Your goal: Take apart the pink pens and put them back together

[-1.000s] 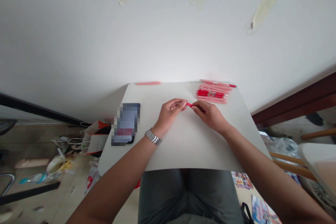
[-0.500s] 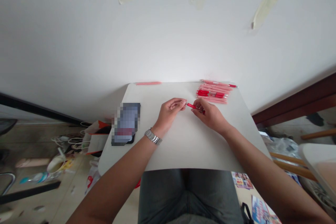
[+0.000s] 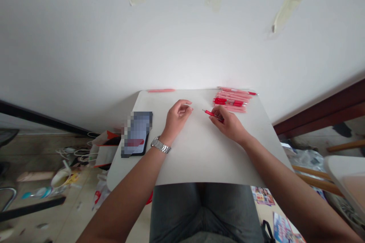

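A red pen (image 3: 209,112) is pinched in my right hand (image 3: 226,121), its silver tip pointing left. To the left of that tip is my left hand (image 3: 177,118), fingers curled but thumb and forefinger apart, with nothing seen between them. Just beyond my right hand lies a pile of pink pens (image 3: 234,95). Several red pens (image 3: 229,102) rest on that pile. A single pink pen (image 3: 161,90) lies along the table's far left edge.
A phone (image 3: 139,133) with a blurred screen lies on the white table (image 3: 196,155) at left. The white wall (image 3: 182,45) rises directly behind the table. Bags, a bottle (image 3: 40,193) and a cup (image 3: 61,178) stand or lie on the floor at left.
My left hand has let go of the pen's tip and drawn back to the left. The right hand still holds the red pen in about the same place.
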`<action>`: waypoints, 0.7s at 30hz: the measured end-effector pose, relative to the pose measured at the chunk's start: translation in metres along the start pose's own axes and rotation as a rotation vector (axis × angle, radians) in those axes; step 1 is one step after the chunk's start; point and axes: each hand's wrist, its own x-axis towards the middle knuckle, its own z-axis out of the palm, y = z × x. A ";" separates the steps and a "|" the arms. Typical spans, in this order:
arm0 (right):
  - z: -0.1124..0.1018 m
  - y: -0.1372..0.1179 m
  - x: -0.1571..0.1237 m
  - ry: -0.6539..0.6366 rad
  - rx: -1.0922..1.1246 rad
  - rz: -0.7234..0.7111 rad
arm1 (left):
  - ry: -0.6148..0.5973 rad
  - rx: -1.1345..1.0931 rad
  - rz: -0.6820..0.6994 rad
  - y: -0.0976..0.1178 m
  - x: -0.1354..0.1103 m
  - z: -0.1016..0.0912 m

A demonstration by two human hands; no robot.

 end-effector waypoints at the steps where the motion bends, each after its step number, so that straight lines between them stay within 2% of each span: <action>1: 0.000 0.001 0.000 0.003 0.001 0.000 | 0.006 0.074 0.035 -0.001 0.001 -0.002; 7: -0.002 0.002 0.001 0.020 0.012 0.002 | -0.029 0.428 0.185 -0.005 0.001 -0.009; 11: -0.003 0.004 0.001 0.023 0.017 0.008 | -0.038 0.621 0.190 -0.007 0.002 -0.011; 18: -0.002 0.007 0.000 0.000 0.018 -0.014 | -0.035 0.650 0.195 -0.009 0.001 -0.011; 21: -0.002 0.003 -0.001 -0.011 0.025 -0.008 | -0.033 0.572 0.224 -0.003 -0.001 -0.007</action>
